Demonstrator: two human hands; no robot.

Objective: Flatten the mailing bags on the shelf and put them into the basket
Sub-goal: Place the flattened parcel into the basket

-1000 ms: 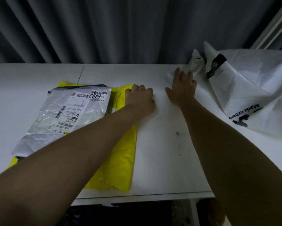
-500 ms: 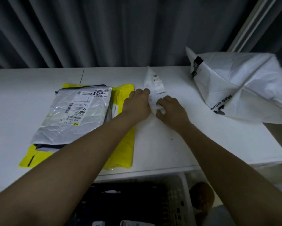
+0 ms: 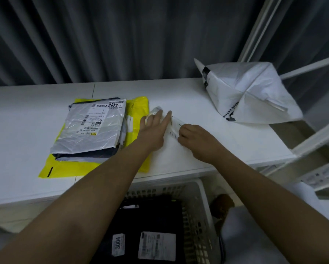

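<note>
My left hand (image 3: 153, 128) lies on the white shelf (image 3: 207, 103) with fingers straight and slightly spread, pressing a small white mailing bag (image 3: 174, 128) flat; a crumpled end of it shows past my fingertips; my right hand (image 3: 195, 139) has its grip curled, pinching the bag's printed edge just beside the left. To the left lies a yellow mailing bag (image 3: 139, 111), flat, with a dark bag and a silver mailing bag (image 3: 91, 128) stacked on it; a large white mailing bag (image 3: 249, 94) sits puffed up at the shelf's right end, well apart. Below the shelf's front edge stands the white basket (image 3: 201, 206), holding a black labelled bag (image 3: 160, 216).
</note>
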